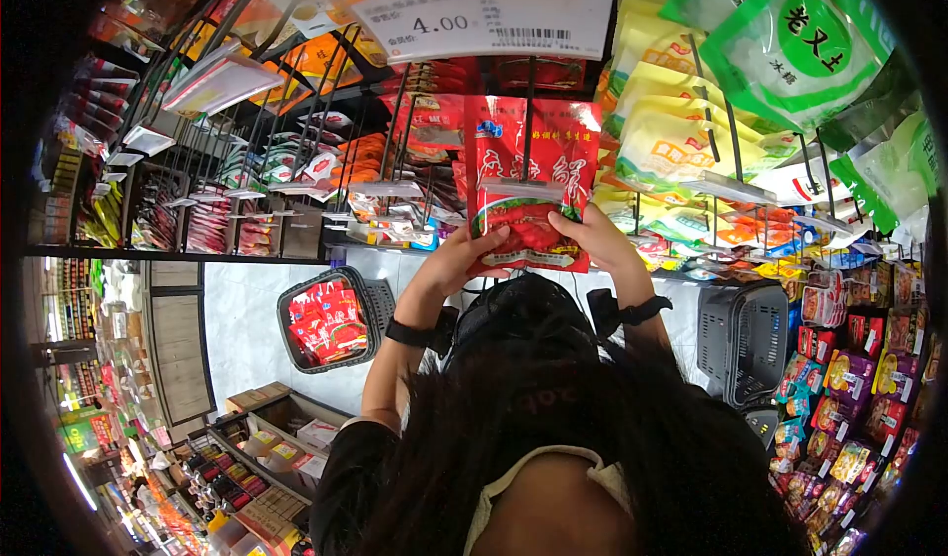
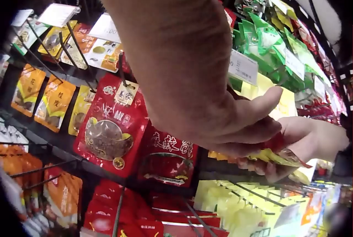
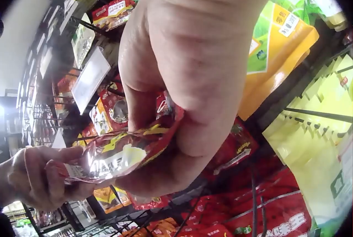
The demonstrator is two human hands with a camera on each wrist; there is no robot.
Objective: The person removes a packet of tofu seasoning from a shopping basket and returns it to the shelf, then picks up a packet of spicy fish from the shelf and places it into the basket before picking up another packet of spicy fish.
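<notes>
Both hands hold a red seasoning packet with white and yellow lettering, upright before the rack in the head view. The left hand pinches its lower left side, thumb on the front. On the lower right side, the right hand pinches it the same way. A dark hook rod overlaps the packet's upper half. In the right wrist view the packet is seen edge-on and creased between the right hand and the left hand.
A dark basket with red packets stands on the floor at left; another basket is at right. A price tag juts out overhead. Yellow packets hang to the right, and several hook rods stick out around the hands.
</notes>
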